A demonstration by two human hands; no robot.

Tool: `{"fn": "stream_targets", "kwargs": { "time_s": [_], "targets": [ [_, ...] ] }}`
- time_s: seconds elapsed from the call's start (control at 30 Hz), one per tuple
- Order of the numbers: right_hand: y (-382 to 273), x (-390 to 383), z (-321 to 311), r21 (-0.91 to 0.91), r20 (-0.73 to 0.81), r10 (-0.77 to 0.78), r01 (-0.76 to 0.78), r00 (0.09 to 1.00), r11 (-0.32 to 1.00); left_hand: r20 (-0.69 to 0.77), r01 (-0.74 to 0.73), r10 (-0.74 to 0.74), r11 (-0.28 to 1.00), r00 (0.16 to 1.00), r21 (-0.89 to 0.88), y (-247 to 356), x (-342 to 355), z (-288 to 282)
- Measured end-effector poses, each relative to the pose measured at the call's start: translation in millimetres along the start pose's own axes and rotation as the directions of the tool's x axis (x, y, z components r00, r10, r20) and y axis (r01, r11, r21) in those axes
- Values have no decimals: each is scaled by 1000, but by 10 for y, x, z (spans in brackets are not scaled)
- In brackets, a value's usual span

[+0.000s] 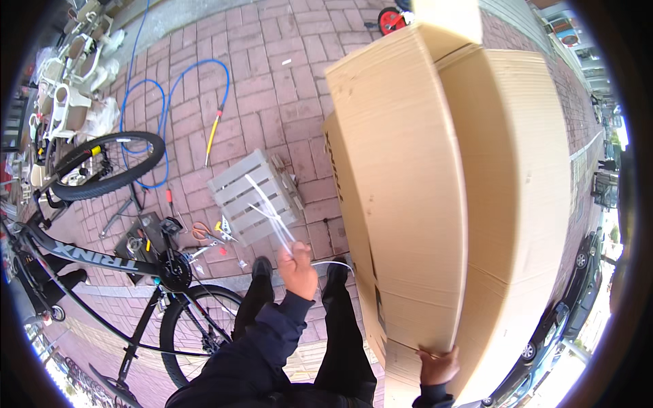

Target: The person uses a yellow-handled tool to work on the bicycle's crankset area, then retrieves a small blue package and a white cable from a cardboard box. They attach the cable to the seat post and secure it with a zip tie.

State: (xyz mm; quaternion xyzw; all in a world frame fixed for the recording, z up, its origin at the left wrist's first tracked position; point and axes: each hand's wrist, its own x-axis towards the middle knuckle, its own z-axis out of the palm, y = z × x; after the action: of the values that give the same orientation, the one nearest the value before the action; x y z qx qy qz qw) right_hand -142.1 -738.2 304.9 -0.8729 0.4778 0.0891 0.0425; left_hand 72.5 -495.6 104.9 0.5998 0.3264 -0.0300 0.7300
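1. I count two hands, both working. My left hand (297, 272) sits near centre, toward 7 o'clock; my right hand (437, 368) is at 5 o'clock.
2. Left hand: closed in a fist around white strips (271, 212). I make out at least two, too blurred to count surely; they jut toward 11 o'clock, in front of the stool (238, 187).
3. Right hand: gripping the lower edge of a flap on the box (401, 170), fingers bent over it.
4. One big box, at 3 o'clock, its long flaps standing up.
5. Left arm pose: the dark sleeve (272, 336) enters at 7 o'clock and slants up to the fist. For the right arm I get just a short cuff (434, 394) at the lower edge.
6. One slatted stool, at 9 o'clock on the paving (292, 102).
7. One bike (88, 256) at 8 o'clock; I count two black tyres beside it, one at 9, one at 8.
8. One blue hose (163, 109), at 10 o'clock.
9. Two shoes (262, 268), near 7 and 6 o'clock.
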Motion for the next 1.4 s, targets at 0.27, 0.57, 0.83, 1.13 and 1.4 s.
{"fn": "stream_targets", "kwargs": {
  "time_s": [0.27, 0.57, 0.83, 1.13, 1.4],
  "targets": [
    [-75, -392, 440, 60, 38, -214, 212, 976, 975, 764, -969, 631, 244, 132, -34, 2698, -646, 815],
    [-187, -426, 476, 143, 97, -252, 237, 963, 961, 847, -782, -227, -325, -481, -531, 1663, -1731, 1786],
    [-188, -316, 452, 309, 201, -397, 327, 895, 893, 579, -591, 118, 182, 807, 786, 1332, -1736, 1364],
    [-205, -429, 570, 367, 190, -293, 209, 937, 907, 214, 298, -732, 501, 647, 813, 1009, -650, 1483],
    [567, -1676, 597, 699, 255, 559, -550, 789, 458, 226, 392, -849, 436, 477, 810, 743, -161, 1476]
  ]
}}
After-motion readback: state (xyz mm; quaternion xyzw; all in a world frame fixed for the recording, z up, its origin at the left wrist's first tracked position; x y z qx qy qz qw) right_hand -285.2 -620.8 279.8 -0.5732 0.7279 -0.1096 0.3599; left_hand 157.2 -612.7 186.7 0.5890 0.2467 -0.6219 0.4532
